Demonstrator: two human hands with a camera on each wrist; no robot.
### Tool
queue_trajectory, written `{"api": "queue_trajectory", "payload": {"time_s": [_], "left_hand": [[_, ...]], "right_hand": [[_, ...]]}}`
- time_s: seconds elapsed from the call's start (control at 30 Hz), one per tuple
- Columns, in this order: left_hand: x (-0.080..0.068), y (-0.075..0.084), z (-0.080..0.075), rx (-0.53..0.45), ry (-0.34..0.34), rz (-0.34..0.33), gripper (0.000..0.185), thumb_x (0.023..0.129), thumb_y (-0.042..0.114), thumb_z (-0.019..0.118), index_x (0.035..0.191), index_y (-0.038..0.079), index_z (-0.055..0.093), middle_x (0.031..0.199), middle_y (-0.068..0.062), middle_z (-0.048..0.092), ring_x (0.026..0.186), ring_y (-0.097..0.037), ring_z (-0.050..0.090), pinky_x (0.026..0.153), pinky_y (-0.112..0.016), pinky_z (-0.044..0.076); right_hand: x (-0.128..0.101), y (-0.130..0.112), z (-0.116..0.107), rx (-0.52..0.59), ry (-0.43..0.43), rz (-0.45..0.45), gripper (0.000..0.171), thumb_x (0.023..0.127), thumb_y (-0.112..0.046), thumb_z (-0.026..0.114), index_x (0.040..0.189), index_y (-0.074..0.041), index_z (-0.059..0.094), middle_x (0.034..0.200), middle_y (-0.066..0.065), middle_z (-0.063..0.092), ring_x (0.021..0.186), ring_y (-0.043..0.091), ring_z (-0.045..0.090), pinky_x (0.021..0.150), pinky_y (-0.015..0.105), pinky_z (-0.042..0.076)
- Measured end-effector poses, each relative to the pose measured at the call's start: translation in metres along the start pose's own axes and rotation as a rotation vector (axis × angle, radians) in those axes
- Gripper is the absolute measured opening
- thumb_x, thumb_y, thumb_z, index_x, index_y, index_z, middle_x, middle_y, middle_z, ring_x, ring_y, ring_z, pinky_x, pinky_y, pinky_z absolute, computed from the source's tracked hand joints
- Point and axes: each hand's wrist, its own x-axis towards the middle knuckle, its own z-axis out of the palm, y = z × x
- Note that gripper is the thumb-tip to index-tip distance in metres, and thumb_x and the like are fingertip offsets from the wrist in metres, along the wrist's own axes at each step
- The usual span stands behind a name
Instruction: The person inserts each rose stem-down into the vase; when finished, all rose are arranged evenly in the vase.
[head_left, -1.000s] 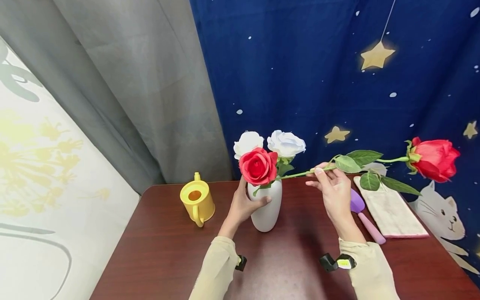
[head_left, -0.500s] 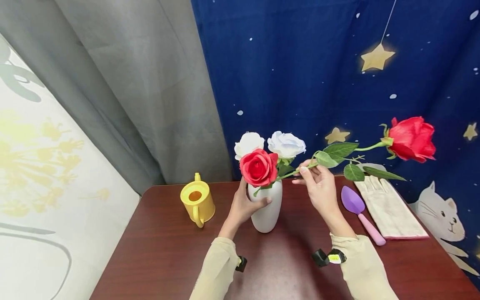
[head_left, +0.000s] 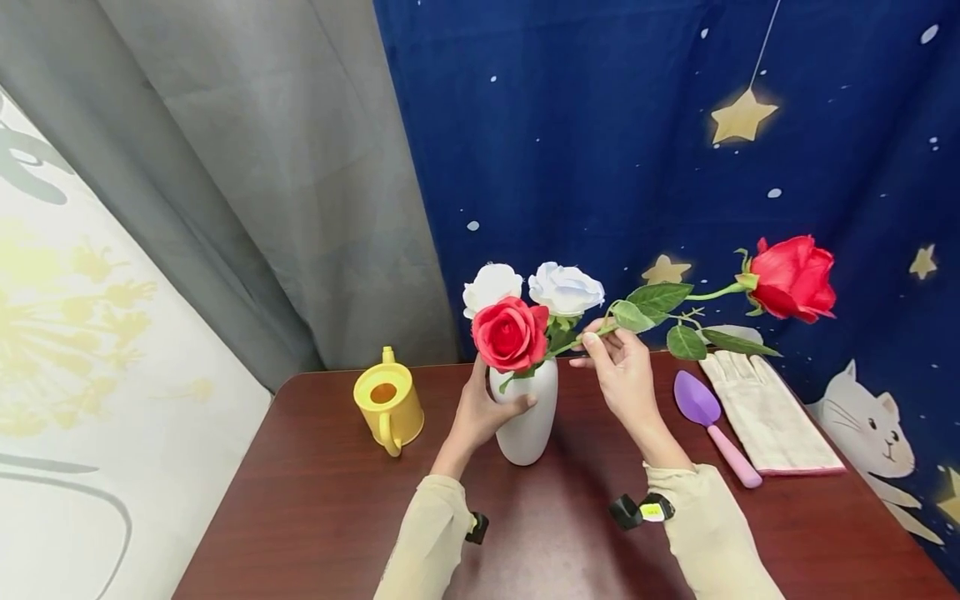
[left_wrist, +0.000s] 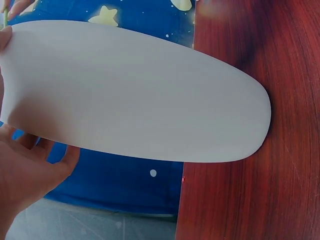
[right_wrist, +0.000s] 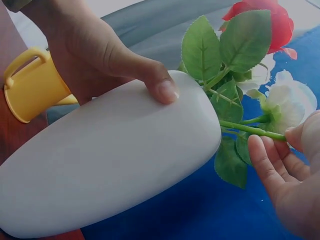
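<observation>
A white vase (head_left: 528, 421) stands upright on the table, gripped near its top by my left hand (head_left: 483, 408), whose thumb lies across the front. In the vase are two white roses (head_left: 566, 289) and a red rose (head_left: 510, 333). My right hand (head_left: 626, 375) pinches the green stem of another red rose (head_left: 793, 279), which slants out to the right with its leaves beyond my fingers. In the right wrist view this stem (right_wrist: 250, 129) reaches the vase's mouth; its lower end is hidden. The left wrist view is mostly filled by the vase's side (left_wrist: 140, 95).
A yellow watering can (head_left: 390, 404) stands left of the vase. On the right lie a purple trowel (head_left: 697, 400) with a pink handle and a pale glove (head_left: 772, 417). Behind the brown table (head_left: 315, 500) hang grey and blue starry curtains (head_left: 540, 167).
My right hand has moved left toward the vase with the rose stem, and the bloom has shifted left and up. My left hand keeps its hold on the vase.
</observation>
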Motion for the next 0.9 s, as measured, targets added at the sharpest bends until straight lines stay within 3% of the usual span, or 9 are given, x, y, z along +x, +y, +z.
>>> {"api": "queue_trajectory", "payload": {"time_s": [0.53, 0.7, 0.9], "left_hand": [[-0.004, 0.000, -0.001, -0.001, 0.002, -0.006, 0.090, 0.069, 0.038, 0.080, 0.140, 0.023, 0.027, 0.132, 0.003, 0.046, 0.112, -0.017, 0.050, 0.084, -0.038, 0.048], [-0.005, -0.001, -0.002, 0.000, 0.014, -0.014, 0.091, 0.068, 0.039, 0.081, 0.140, 0.024, 0.028, 0.132, 0.004, 0.046, 0.112, -0.017, 0.050, 0.085, -0.039, 0.048], [-0.004, 0.000, -0.001, 0.002, 0.011, 0.000, 0.093, 0.068, 0.039, 0.081, 0.142, 0.024, 0.026, 0.133, 0.004, 0.046, 0.113, -0.017, 0.050, 0.085, -0.039, 0.048]], "right_hand": [[-0.003, -0.002, 0.005, -0.008, 0.019, 0.033, 0.017, 0.092, 0.001, 0.054, 0.099, 0.016, 0.050, 0.089, 0.025, 0.054, 0.080, 0.019, 0.061, 0.064, 0.033, 0.054], [-0.004, -0.001, 0.012, -0.044, -0.030, 0.050, 0.015, 0.091, 0.003, 0.053, 0.099, 0.016, 0.052, 0.092, 0.027, 0.055, 0.084, 0.027, 0.062, 0.066, 0.036, 0.053], [-0.005, -0.020, 0.023, -0.149, -0.076, 0.050, 0.012, 0.090, 0.007, 0.054, 0.097, 0.016, 0.054, 0.091, 0.029, 0.058, 0.084, 0.041, 0.061, 0.068, 0.032, 0.054]]}}
